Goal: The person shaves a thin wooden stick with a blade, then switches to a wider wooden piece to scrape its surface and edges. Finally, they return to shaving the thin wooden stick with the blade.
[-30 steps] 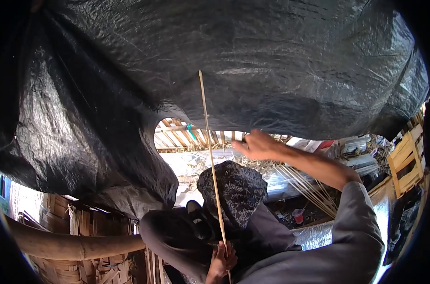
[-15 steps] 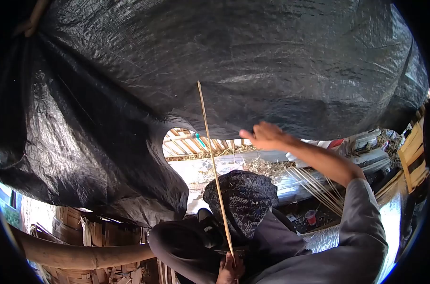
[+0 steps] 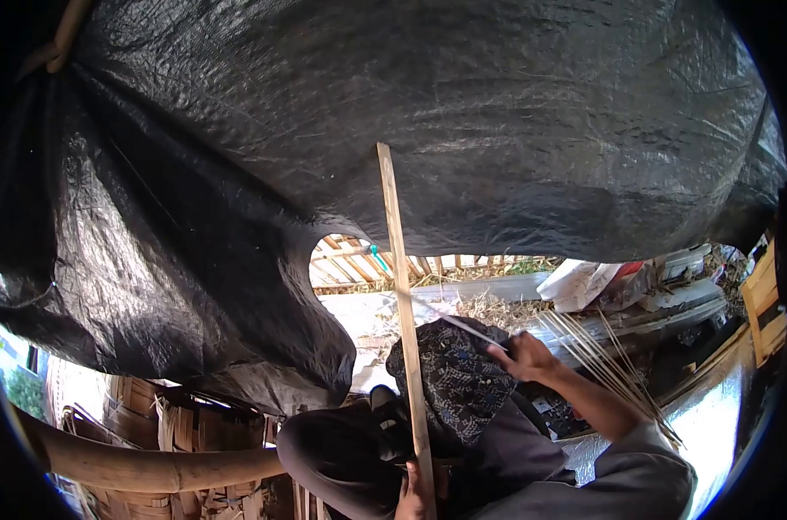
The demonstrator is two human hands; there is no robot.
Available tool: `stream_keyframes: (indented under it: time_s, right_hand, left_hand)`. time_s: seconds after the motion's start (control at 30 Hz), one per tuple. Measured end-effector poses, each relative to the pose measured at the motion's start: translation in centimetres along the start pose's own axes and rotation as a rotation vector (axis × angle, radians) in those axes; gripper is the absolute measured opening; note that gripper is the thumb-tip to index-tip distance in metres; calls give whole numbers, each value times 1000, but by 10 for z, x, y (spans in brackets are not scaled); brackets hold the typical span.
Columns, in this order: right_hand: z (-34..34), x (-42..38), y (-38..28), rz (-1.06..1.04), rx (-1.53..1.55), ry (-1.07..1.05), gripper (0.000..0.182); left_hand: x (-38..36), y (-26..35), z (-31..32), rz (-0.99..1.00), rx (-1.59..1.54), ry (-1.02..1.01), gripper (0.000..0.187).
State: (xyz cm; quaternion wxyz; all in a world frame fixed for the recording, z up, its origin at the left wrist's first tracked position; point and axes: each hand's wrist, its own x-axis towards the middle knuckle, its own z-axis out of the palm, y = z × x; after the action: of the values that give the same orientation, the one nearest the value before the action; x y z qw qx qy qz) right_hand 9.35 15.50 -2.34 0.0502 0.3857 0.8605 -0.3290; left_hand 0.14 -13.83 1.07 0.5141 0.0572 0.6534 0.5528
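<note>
A long, flat bamboo strip point(image 3: 398, 260) stands nearly upright in front of me, its broad face showing and its top against the black tarp. My left hand point(image 3: 413, 496) is closed around its lower end, low at the bottom of the view. In my right hand point(image 3: 530, 357) is a knife point(image 3: 473, 330), gripped by the handle. Its thin blade points up and left toward the strip's middle, over the patterned dark cloth point(image 3: 458, 377) on my knee. The handle is mostly hidden by my fingers.
A black tarp point(image 3: 532, 121) hangs across the front and left. Several thin sticks point(image 3: 597, 355) lie to the right, near white sacks point(image 3: 575, 284). A thick bamboo pole point(image 3: 159, 465) crosses at lower left, in front of woven bamboo baskets point(image 3: 185, 425). Dry straw point(image 3: 489, 308) lies beyond my knee.
My right hand, raised with no tool visible before, has come down and now holds a knife. The piece in my left hand looked thin before and now shows a wide, flat face.
</note>
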Motion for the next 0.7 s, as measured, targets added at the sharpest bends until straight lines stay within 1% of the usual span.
stream_keyframes:
  time_s: [0.07,0.1,0.13,0.17,0.2,0.23,0.27,0.3,0.33,0.37,0.4,0.43,0.47,0.5,0.53,0.57,0.6,0.67,0.7]
  right_hand:
    - [22,-21,15,140,179,107,62]
    - [49,-27,40,140,178,97,62]
    - [81,-28,74,-163,69,259,45]
    - [110,-35,108,-467,-43,421,42]
    - [125,-50,128,-465,-45,425,42]
    - [136,-62,145,-183,258,100,47]
    - [139,-65,153,103,551,-225,52]
    - [124,-72,138,96,548,-212,52]
    - [96,-90,106,363,888,-289,55]
    - [78,-99,89,631,1225,-365,59]
    - [76,-100,91,617,1223,-354,59]
    - [83,-107,95,625,1226,-408,61]
    - [93,-116,102,640,1226,-467,64]
    - [111,-120,117,648,1221,-472,64]
    - [138,-119,139,706,1154,-543,62]
    - [162,-119,158,765,1086,-615,61]
    - [184,-120,175,783,1078,-630,61]
    - [216,-124,200,811,1193,-629,59]
    - [206,-128,201,788,1342,-705,47]
  left_hand:
    - [1,10,8,89,119,66,57]
    - [12,-22,-7,107,268,138,60]
    - [13,0,2,102,265,140,60]
    - [21,29,9,292,426,106,43]
    - [25,50,13,488,586,68,29]
    - [31,51,10,495,586,65,29]
    - [40,52,6,667,752,111,27]
    - [47,54,6,843,917,161,27]
    - [49,59,10,862,914,163,27]
    - [50,65,16,786,867,210,29]
    - [51,70,20,706,819,254,36]
    - [66,56,8,1227,1306,340,38]
    - [77,40,-2,1230,1302,343,38]
    - [77,38,0,1254,1282,387,38]
    - [73,36,1,1267,1263,428,39]
    - [66,43,4,1193,1360,422,36]
    - [49,72,26,792,918,307,38]
    - [45,83,29,677,766,243,39]
    - [45,85,27,587,600,181,37]
